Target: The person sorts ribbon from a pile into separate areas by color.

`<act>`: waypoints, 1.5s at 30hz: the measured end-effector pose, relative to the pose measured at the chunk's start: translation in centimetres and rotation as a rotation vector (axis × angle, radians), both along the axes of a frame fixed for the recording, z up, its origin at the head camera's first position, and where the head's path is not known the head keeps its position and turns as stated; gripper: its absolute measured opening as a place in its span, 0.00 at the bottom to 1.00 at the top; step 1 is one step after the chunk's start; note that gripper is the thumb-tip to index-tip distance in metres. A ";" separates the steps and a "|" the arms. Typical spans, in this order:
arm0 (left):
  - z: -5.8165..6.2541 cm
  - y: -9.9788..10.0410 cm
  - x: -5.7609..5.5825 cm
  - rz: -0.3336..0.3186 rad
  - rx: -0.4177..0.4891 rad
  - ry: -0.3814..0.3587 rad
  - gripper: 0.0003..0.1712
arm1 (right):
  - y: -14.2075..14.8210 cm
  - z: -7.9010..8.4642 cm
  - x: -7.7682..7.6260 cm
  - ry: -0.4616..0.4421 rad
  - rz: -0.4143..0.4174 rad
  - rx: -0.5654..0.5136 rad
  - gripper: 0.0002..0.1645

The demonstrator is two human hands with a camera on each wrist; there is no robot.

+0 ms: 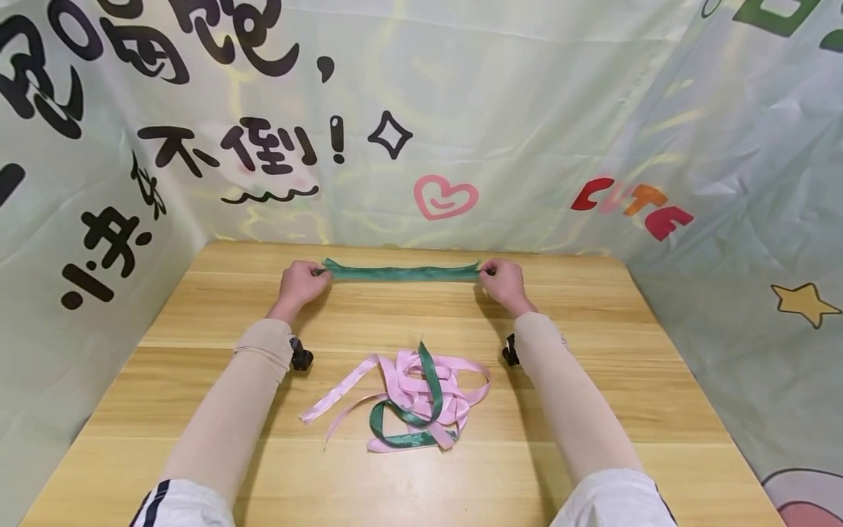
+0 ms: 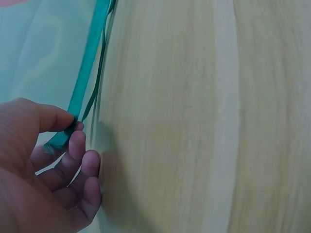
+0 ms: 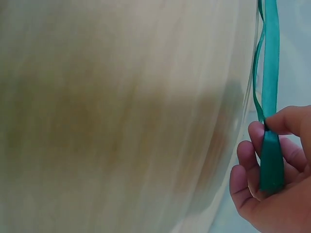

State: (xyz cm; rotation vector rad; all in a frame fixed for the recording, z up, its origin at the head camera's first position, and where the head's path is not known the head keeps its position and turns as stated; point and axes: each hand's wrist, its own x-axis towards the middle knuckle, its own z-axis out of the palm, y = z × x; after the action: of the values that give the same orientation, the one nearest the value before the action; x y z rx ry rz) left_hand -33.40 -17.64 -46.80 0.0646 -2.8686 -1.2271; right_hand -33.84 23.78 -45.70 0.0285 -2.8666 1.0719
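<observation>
A green ribbon is stretched sideways near the back edge of the table. My left hand pinches its left end between thumb and index finger, and my right hand pinches the right end. In the left wrist view, a short frayed tail of ribbon sticks out below the thumb. A thinner strand runs beside the flat length in both wrist views. From the right hand in its wrist view, a wider green tail hangs across the palm. The other fingers of both hands are loosely curled.
Between my forearms lies a tangled heap of pink ribbon, with another green ribbon looped over it. The wooden table meets a printed cloth backdrop at the back and sides. Black wrist cameras sit by both cuffs.
</observation>
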 end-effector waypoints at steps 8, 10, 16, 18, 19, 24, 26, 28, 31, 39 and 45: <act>-0.4 -0.1 0.0 0.029 -0.015 0.000 0.26 | -0.5 -0.3 0.0 -0.012 0.005 0.013 0.14; -0.4 -0.1 0.1 0.040 -0.021 -0.003 0.26 | -0.6 -0.4 -0.1 -0.020 0.009 0.014 0.15; -0.2 -0.4 0.5 0.061 -0.015 -0.012 0.18 | -0.6 -0.3 -0.2 -0.020 0.012 0.006 0.16; -0.1 -0.6 0.7 0.060 0.003 -0.021 0.22 | -0.4 -0.2 -0.1 -0.027 0.010 0.005 0.17; 0.0 -0.7 0.7 0.062 0.013 -0.024 0.25 | -0.3 -0.2 0.0 -0.030 0.008 0.000 0.18; 0.6 -1.3 1.0 0.083 0.031 0.004 0.27 | 0.3 0.5 0.6 0.006 -0.006 0.021 0.23; 1.0 -1.5 1.2 0.085 0.020 0.031 0.28 | 0.4 0.8 1.1 0.035 -0.011 0.059 0.23; 1.4 -1.6 1.6 0.075 0.003 0.062 0.27 | 0.5 1.2 1.6 0.066 -0.001 0.094 0.23; 2.0 -1.5 2.3 0.046 -0.028 0.112 0.24 | 0.1 1.7 2.5 0.121 0.038 0.137 0.22; 3.7 0.4 5.0 -0.072 -0.086 0.201 0.17 | -1.0 3.0 4.8 0.218 0.135 0.168 0.18; 3.9 1.5 5.8 -0.152 -0.099 0.214 0.14 | -0.5 2.5 4.9 0.138 0.219 0.210 0.16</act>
State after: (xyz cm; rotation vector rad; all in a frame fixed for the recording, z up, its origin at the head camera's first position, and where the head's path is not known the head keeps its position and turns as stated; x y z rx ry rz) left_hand -27.56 -16.17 -42.92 -0.2739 -2.7827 -1.0376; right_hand -28.94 23.33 -43.20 0.4208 -2.8838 0.7569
